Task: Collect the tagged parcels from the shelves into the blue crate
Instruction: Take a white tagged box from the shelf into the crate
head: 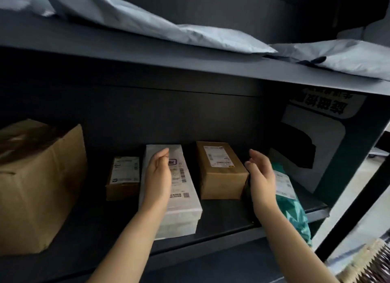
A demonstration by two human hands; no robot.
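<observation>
Both hands, left hand [158, 175] and right hand [261, 175], are released, flanking the brown parcel [221, 170]; a loose grip could knock the white parcel [179, 189] left of it.

Large Chinese characters were printed upside down on the dark green carton [329, 139] at the right of the shelf, too blurred to be made out. Shipping labels with barcodes and fine print were carried by the white parcel [181, 189], the brown box [221, 173], the small box [124, 177] and the teal bag [293, 202]; none could be read.
</observation>
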